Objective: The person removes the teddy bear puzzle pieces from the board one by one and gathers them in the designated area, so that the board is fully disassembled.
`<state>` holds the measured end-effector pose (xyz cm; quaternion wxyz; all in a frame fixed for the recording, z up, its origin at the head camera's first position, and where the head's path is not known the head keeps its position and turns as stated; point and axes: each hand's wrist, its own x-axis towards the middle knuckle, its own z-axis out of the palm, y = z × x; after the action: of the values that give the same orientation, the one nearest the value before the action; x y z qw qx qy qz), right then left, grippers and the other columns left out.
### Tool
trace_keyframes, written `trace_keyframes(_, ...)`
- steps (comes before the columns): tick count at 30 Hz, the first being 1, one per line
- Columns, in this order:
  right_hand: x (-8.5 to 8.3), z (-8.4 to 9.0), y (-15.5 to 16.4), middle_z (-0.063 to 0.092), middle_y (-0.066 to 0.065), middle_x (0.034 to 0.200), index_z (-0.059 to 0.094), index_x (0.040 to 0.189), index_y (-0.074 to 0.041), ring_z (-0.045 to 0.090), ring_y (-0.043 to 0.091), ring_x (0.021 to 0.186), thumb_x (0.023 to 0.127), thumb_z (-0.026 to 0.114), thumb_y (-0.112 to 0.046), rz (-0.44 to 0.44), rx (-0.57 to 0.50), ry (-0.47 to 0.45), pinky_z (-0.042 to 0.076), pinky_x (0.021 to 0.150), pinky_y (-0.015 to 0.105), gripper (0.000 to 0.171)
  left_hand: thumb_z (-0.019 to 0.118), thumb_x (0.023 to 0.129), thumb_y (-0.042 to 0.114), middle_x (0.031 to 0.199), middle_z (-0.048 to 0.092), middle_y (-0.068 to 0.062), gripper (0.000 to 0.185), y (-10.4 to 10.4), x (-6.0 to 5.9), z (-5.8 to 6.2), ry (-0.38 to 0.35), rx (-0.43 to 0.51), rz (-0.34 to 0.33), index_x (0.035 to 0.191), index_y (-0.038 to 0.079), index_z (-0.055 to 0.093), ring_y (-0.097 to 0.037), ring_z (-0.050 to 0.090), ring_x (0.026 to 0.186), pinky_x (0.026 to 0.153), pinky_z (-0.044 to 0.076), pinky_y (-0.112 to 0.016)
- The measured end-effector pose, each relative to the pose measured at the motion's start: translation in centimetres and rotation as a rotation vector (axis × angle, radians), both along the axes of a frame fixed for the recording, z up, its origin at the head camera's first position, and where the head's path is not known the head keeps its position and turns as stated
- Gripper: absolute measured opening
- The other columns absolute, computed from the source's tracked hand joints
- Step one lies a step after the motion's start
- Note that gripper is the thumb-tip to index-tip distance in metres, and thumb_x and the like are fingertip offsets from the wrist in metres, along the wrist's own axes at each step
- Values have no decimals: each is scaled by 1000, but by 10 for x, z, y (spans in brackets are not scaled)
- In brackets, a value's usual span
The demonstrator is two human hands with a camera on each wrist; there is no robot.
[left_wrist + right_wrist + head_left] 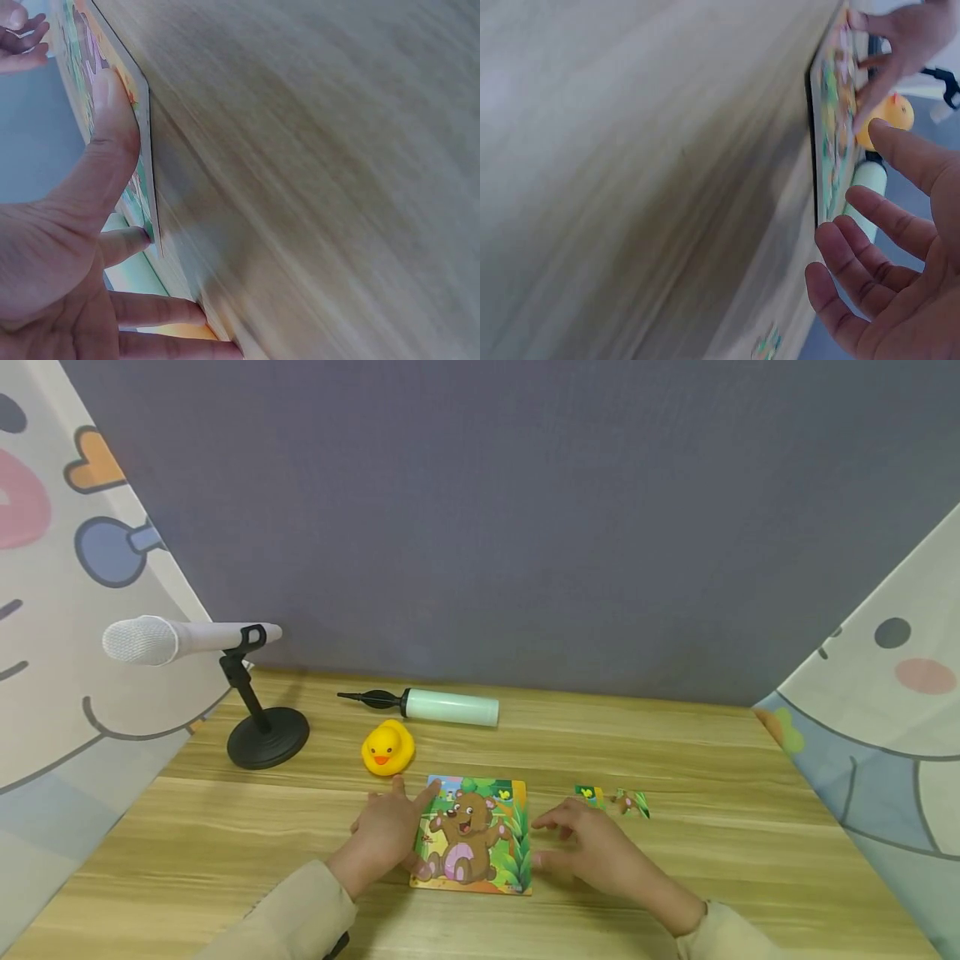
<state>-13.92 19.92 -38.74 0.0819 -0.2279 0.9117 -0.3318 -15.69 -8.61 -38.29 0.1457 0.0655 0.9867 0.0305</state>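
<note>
A bear jigsaw puzzle board (472,835) lies flat on the wooden surface (675,752), near its front edge and between the two hands. The left hand (386,835) rests on the board's left edge with fingers spread and fairly straight; the left wrist view shows the thumb (105,150) pressing on the picture face and a fingertip at the board's rim, so the hand is open and touches the board rather than grips it. The right hand (588,847) lies open just beside the board's right edge, its fingers (870,247) straight and spread, close to the rim; whether they touch it cannot be told.

Two loose puzzle pieces (615,800) lie on the surface just beyond the right hand's fingertips. Behind the board sits a yellow rubber duck (387,748), and behind that a pale green hand air pump (435,705) lies on its side. At the far left stands a white microphone (180,639) on a black desk stand (266,735).
</note>
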Motion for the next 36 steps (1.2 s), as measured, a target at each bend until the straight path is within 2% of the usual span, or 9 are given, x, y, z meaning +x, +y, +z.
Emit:
trace_keyframes(1,1,-1,-3,64,-4,107,73,114,-12,54,14,89,87,81,-35,9,4,-9,49,70,27,37,95,50,42,153,40,-32,121,0,0,0,0,0,0,156,24,42,-61,51,123,64,59,-64)
trace_keyframes(6,1,-7,-15,61,-7,101,75,113,-11,52,11,85,86,82,-36,59,30,1,47,68,23,37,95,49,43,152,41,-32,121,1,-1,-1,3,-8,-3,156,24,42,-60,52,123,64,59,-63)
trace_keyframes(20,9,-14,-34,53,-11,88,78,104,-8,40,-1,67,76,90,-34,82,192,192,40,53,17,40,96,49,43,151,43,-31,121,0,-1,-3,21,-34,-14,156,24,42,-58,54,122,64,59,-63)
trace_keyframes(31,11,-14,-37,54,-10,92,68,98,-12,41,1,67,74,92,-32,55,188,185,41,56,20,39,94,48,46,153,41,-31,124,1,-2,-2,4,-42,-11,157,24,40,-60,52,124,65,59,-63)
trace_keyframes(36,10,-15,-34,57,-10,98,69,98,-15,47,2,75,75,90,-39,51,218,196,50,65,24,40,94,49,46,153,40,-31,124,0,-1,-2,-5,-39,-7,158,25,40,-60,51,124,65,59,-63)
